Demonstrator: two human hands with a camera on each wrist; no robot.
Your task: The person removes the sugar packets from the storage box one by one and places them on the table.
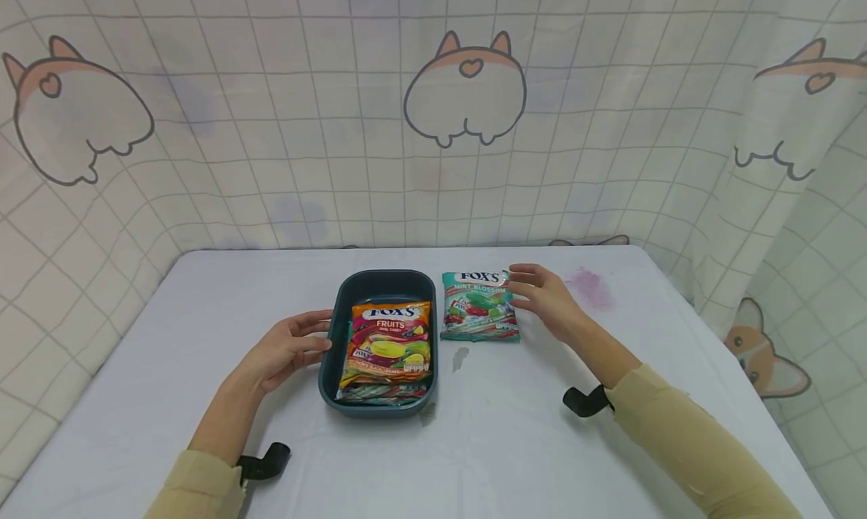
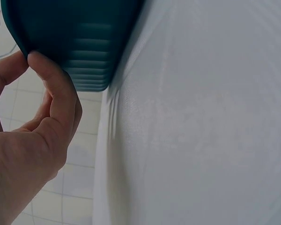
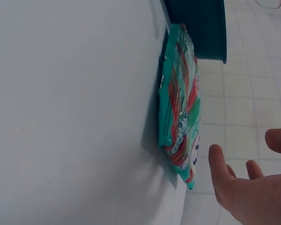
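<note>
A dark teal tub (image 1: 330, 383) stands mid-table with an orange FOX'S Fruits candy bag (image 1: 387, 346) on top of another bag (image 1: 382, 393) inside it. My left hand (image 1: 291, 351) is at the tub's left side; in the left wrist view its thumb and finger pinch the rim. To the right of the tub, a green FOX'S Mint Blossom candy bag (image 1: 479, 308) lies flat on the table. My right hand (image 1: 545, 301) hovers at this bag's right edge, fingers spread and loosely bent. The right wrist view shows a gap between these fingers and the candy bag (image 3: 180, 103).
A white cloth covers the table (image 1: 515, 429), with a pink stain (image 1: 591, 288) at the back right. Behind and beside it hangs a checked curtain (image 1: 325, 195) with cartoon corgis. Each wrist wears a black mount (image 1: 585, 401).
</note>
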